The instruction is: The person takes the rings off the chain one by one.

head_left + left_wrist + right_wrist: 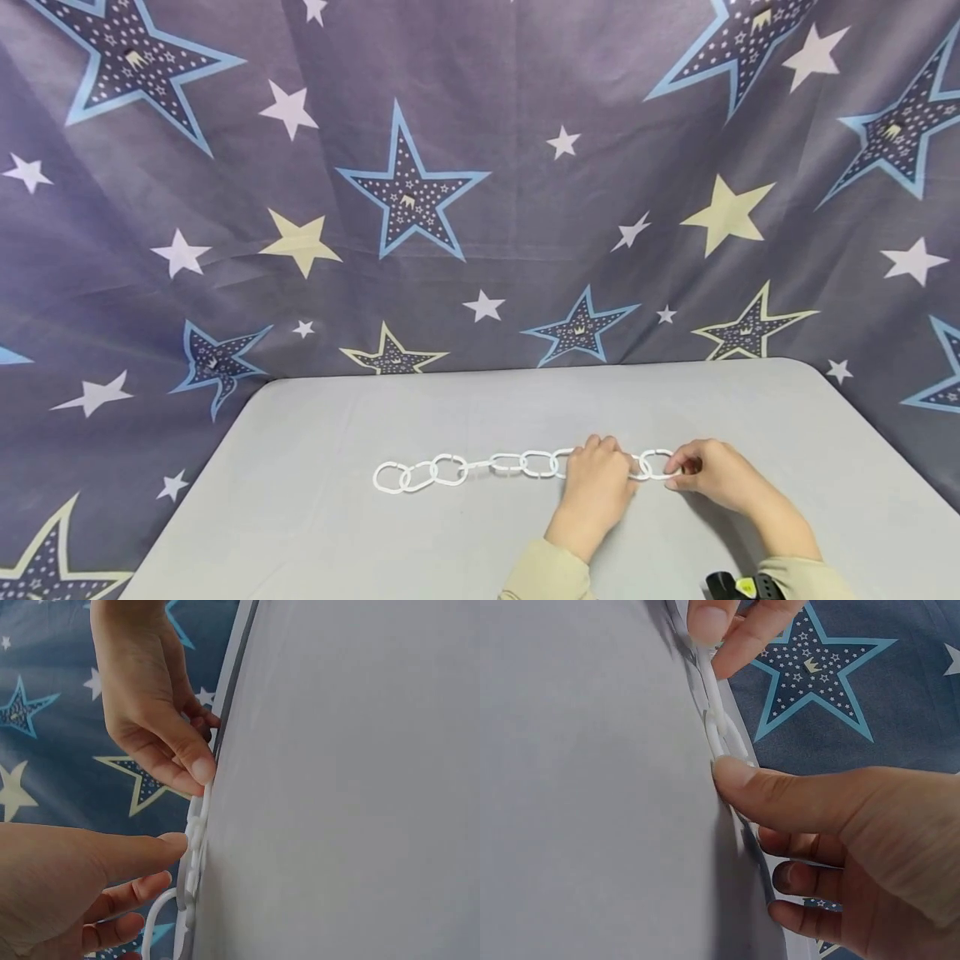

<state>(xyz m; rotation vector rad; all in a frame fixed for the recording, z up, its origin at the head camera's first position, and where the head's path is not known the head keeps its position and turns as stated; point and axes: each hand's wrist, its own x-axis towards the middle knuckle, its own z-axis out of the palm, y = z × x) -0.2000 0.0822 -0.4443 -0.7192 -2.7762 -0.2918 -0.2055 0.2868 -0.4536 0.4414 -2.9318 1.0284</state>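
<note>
Pale grey table (330,542) fills the lower frame, rounded far corners, slightly creased; dark blue-purple backdrop (517,242) hangs behind and down both sides, printed with blue-edged, yellow and white stars. White chain (522,463) of oval links lies across the table, center to right of center in the head view. Left hand (596,487) pinches it toward its right part, thumb and finger together on a link, and blocks several links from the head camera. Right hand (716,477) pinches the rightmost link. Beige sleeves (547,573) at bottom; black device (723,586) with yellow-green patch beside the right sleeve, lower right.
</note>
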